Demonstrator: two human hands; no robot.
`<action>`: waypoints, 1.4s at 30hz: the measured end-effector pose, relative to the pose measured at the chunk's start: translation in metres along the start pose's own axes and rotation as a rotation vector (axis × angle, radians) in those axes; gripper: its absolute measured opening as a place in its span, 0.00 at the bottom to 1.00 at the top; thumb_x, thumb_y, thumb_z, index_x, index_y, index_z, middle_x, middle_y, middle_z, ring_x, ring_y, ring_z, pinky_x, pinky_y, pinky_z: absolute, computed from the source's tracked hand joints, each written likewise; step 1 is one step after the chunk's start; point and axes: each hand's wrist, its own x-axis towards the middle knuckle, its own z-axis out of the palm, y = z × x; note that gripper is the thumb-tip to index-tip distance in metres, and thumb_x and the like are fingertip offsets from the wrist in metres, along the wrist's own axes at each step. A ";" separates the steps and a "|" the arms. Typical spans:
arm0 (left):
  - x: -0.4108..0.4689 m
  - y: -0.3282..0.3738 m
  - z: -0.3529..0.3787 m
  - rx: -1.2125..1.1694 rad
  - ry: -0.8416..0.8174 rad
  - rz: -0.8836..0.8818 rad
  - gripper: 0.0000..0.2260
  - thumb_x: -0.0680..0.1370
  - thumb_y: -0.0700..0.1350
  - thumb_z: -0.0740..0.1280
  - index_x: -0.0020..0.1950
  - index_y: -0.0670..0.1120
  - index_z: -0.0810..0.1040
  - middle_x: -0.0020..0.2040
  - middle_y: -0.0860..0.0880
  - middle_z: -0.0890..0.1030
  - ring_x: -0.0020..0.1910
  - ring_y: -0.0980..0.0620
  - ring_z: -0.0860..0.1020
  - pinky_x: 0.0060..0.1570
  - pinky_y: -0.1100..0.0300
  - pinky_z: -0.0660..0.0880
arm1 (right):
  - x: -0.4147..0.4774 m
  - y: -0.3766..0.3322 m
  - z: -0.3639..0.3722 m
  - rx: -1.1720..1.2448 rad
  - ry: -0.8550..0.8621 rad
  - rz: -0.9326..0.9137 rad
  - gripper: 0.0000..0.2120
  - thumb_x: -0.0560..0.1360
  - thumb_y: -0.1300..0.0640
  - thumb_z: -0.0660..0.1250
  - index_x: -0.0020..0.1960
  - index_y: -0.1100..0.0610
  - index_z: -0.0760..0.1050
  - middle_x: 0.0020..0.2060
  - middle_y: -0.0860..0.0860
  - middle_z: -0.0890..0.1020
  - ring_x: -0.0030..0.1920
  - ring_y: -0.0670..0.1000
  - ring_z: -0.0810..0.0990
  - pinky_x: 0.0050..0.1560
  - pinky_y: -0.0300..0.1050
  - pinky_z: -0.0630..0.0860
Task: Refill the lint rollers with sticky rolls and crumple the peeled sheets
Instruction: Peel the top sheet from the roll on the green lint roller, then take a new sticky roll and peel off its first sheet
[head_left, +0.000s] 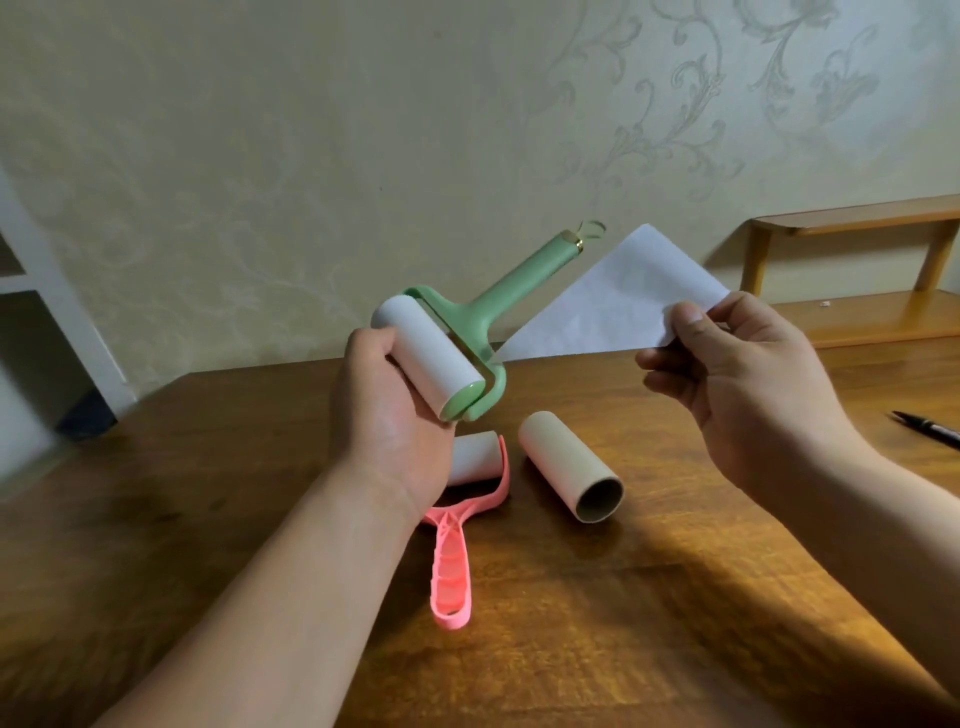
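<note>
L hand (396, 408) palm up, gripping green roller (511, 291); R hand (743, 387) raised, pinching sheet (613, 304) corner.

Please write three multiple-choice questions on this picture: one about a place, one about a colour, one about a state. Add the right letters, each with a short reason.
1. Where is the pink lint roller?
A) on the table
B) in a drawer
C) on the floor

2. What colour is the frame of the held lint roller, which the left hand grips?
A) blue
B) green
C) black

3. In what state is the peeled sheet that the right hand pinches?
A) crumpled
B) flat
C) torn in pieces

Answers: 1 A, it lies on the wood beside the cardboard tube; 2 B, frame and handle are green; 3 B, it spreads smooth, not yet crumpled.
</note>
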 end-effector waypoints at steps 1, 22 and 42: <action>0.000 0.000 -0.001 0.017 -0.013 0.010 0.16 0.87 0.52 0.64 0.70 0.45 0.81 0.66 0.38 0.86 0.62 0.40 0.87 0.62 0.43 0.85 | 0.000 0.001 0.000 -0.005 -0.006 0.004 0.06 0.86 0.59 0.67 0.51 0.56 0.79 0.34 0.48 0.86 0.38 0.48 0.88 0.39 0.41 0.84; 0.066 0.025 -0.041 0.113 0.121 -0.154 0.20 0.85 0.56 0.73 0.69 0.45 0.76 0.63 0.39 0.83 0.58 0.43 0.86 0.37 0.54 0.87 | 0.038 0.031 -0.040 -0.336 0.102 0.197 0.09 0.86 0.56 0.68 0.65 0.55 0.80 0.52 0.57 0.86 0.47 0.53 0.86 0.47 0.48 0.83; 0.099 0.017 -0.093 1.419 0.220 0.183 0.26 0.88 0.65 0.56 0.61 0.45 0.81 0.58 0.40 0.82 0.52 0.40 0.79 0.50 0.47 0.73 | 0.043 0.040 -0.046 -0.210 -0.094 0.217 0.06 0.84 0.56 0.70 0.54 0.54 0.86 0.46 0.55 0.84 0.42 0.53 0.82 0.40 0.44 0.81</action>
